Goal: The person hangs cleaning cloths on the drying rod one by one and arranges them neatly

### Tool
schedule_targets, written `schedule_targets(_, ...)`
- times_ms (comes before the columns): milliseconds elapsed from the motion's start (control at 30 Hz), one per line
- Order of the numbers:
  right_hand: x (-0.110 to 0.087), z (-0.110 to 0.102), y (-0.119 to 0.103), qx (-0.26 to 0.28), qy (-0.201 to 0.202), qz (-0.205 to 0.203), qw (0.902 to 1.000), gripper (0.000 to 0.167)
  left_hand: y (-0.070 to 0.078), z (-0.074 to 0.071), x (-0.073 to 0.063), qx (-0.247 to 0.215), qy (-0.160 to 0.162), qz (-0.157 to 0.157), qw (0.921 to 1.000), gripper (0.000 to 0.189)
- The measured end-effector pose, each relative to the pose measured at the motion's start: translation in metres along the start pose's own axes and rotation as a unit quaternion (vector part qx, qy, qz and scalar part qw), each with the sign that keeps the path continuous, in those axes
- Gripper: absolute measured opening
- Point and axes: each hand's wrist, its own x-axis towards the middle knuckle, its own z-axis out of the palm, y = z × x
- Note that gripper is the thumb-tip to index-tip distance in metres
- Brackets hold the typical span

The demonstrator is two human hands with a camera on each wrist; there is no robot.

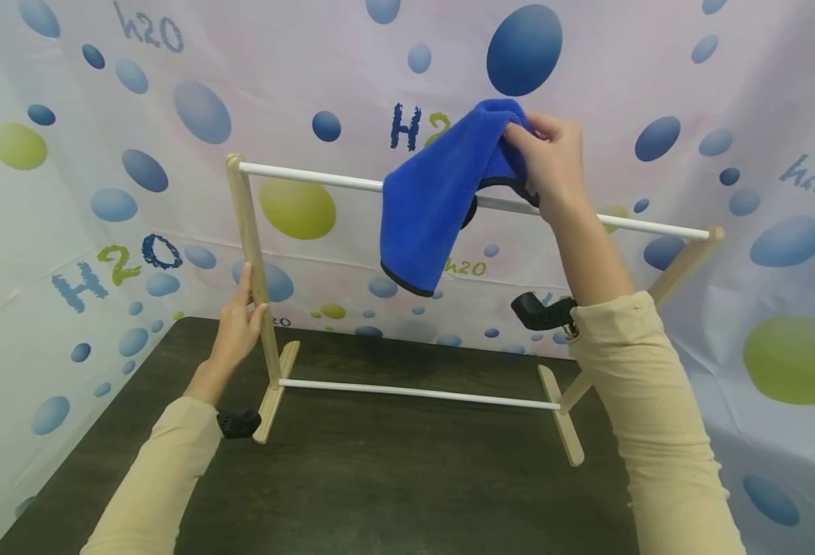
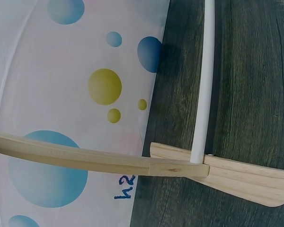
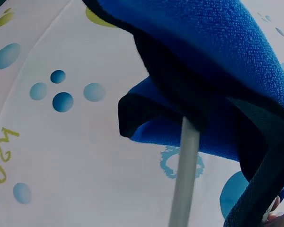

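A blue cloth (image 1: 426, 208) with black edging hangs from my right hand (image 1: 553, 158), whose thumb and fingers pinch it near its upper right. It overlaps the white upper bar (image 1: 317, 176) of a wooden rack in the head view. From the right wrist, the cloth (image 3: 213, 42) shows folds around the bar (image 3: 184, 175), covering part of it. My left hand (image 1: 239, 324) holds the rack's left upright post (image 1: 250, 223), thumb across its front. The left wrist view shows this post (image 2: 85, 158) meeting its foot, with the hand almost wholly out of frame.
The rack's lower white bar (image 1: 414, 391) runs between two wooden feet, the right foot (image 1: 563, 420) standing on the dark wooden table (image 1: 407, 478). Behind rises a white backdrop (image 1: 351, 62) printed with blue and green dots. Each wrist carries a black camera (image 1: 542, 312).
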Motion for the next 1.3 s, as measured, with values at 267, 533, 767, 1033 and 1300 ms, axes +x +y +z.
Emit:
schedule_targets(267,-0.004,-0.009,0.007,-0.077,0.0,0.001,0.997,0.026,0.002,-0.002,-0.001,0.002,-0.001,-0.002,1.0,0.076)
schedule_targets(533,-0.013,-0.018,0.016,-0.112,-0.01,0.026,0.9933,0.033,0.003,-0.002,-0.001,0.006,0.001,0.001,1.0,0.078)
schedule_targets(767,-0.023,-0.025,0.028,-0.133,-0.026,0.042,0.9899,0.035,0.004,-0.004,-0.001,0.014,-0.001,-0.013,0.9998,0.077)
schedule_targets(1033,-0.025,-0.024,0.044,-0.135,-0.013,0.004,0.9907,0.034,0.004,-0.004,-0.001,0.009,-0.01,-0.029,0.9995,0.077)
schedule_targets(1300,-0.028,-0.029,0.053,-0.156,0.006,-0.01,0.9878,0.034,0.007,0.0,-0.001,-0.006,-0.009,-0.032,0.9994,0.076)
